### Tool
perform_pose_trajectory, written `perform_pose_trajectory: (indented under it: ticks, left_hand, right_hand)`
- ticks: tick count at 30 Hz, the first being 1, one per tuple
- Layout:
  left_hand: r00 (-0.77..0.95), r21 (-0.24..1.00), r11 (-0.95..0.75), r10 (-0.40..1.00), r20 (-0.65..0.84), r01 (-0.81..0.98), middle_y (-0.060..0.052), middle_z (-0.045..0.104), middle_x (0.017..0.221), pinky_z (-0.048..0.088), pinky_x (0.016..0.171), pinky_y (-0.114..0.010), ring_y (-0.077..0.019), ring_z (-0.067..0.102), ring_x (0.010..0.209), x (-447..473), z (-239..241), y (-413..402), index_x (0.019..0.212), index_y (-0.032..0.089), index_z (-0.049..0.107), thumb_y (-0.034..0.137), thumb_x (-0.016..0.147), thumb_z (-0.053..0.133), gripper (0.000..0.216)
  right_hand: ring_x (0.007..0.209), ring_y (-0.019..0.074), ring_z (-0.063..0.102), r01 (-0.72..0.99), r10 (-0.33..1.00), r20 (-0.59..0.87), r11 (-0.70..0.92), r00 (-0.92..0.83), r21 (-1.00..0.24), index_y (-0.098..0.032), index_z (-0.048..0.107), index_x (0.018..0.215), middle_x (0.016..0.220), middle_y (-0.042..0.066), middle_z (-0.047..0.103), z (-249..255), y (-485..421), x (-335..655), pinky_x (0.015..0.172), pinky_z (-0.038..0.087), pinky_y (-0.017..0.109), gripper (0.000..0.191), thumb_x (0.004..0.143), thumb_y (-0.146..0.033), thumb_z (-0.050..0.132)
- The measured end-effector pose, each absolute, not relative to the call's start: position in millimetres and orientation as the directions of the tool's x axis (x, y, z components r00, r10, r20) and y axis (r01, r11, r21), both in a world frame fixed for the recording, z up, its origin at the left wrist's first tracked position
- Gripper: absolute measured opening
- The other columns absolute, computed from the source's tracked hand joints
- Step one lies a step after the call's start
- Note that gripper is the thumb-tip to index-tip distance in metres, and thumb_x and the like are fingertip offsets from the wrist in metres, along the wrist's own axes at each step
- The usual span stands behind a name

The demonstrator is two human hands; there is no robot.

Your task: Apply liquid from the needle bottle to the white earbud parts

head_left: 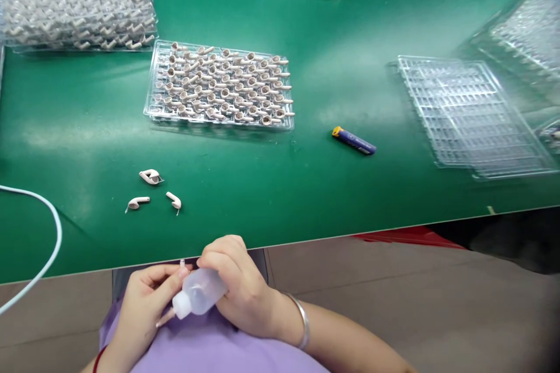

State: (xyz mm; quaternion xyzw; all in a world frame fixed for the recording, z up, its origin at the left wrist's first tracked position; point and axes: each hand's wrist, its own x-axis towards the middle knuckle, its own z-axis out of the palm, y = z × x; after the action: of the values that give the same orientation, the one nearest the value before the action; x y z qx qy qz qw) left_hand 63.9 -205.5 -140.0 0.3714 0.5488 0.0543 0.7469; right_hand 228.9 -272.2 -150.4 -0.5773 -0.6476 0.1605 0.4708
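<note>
At the table's front edge, my left hand is closed, with thumb and finger pinching a small pale piece; most of that piece is hidden by the fingers. My right hand is wrapped around a translucent squeeze bottle. The bottle is tilted, and its white cap and thin nozzle point down to the left, beside my left hand. Ahead of my hands, three pale earphone shells lie loose on the green table: one upper, one lower left, one right.
A clear tray full of earphone shells stands mid-table. More filled trays are at the back left. A blue stick with a yellow end lies right of centre. Stacked clear trays sit at right; a white cable curves at left.
</note>
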Motion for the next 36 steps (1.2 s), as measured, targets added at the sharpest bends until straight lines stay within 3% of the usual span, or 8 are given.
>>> perform_pose_trajectory:
  ticks: [9,25,32,36]
  left_hand:
    - [0.409,0.645,0.640,0.501,-0.763,0.418,-0.003,0.064,0.061,0.037,0.044,-0.021,-0.0112,0.046,0.050,59,-139,-194,0.076,0.017,0.080,0.043,0.067,0.078,0.028]
    - [0.435,0.659,0.640,0.501,-0.748,0.395,-0.004,0.065,0.063,0.039,0.050,-0.020,-0.0121,0.049,0.057,64,-133,-191,0.063,0.015,0.075,0.044,0.070,0.076,0.030]
    - [0.407,0.640,0.644,0.496,-0.767,0.419,-0.003,0.064,0.062,0.039,0.045,-0.022,-0.0120,0.048,0.051,61,-139,-195,0.075,0.016,0.078,0.051,0.070,0.075,0.035]
    - [0.451,0.728,0.512,0.572,-0.685,0.456,-0.005,0.067,0.062,0.046,0.049,-0.023,-0.0155,0.056,0.055,60,-131,-192,0.079,0.017,0.080,0.049,0.074,0.072,0.034]
  right_hand:
    - [0.074,0.0176,0.057,0.601,0.895,0.426,0.271,0.130,-0.752,-0.019,0.054,0.096,0.083,0.005,0.063,-150,-270,228,0.070,0.045,0.033,0.014,0.089,-0.007,0.052]
    - [0.074,0.0173,0.057,0.620,0.903,0.418,0.269,0.105,-0.737,-0.019,0.054,0.099,0.084,0.005,0.064,-146,-270,230,0.070,0.046,0.032,0.017,0.088,-0.006,0.048]
    - [0.073,0.0181,0.057,0.644,0.889,0.441,0.265,0.125,-0.717,-0.018,0.054,0.098,0.083,0.006,0.063,-149,-270,227,0.069,0.047,0.033,0.018,0.087,-0.005,0.050]
    - [0.076,0.0176,0.058,0.570,0.899,0.422,0.286,0.120,-0.770,-0.020,0.053,0.100,0.085,0.005,0.063,-150,-271,235,0.070,0.049,0.032,0.016,0.088,-0.008,0.054]
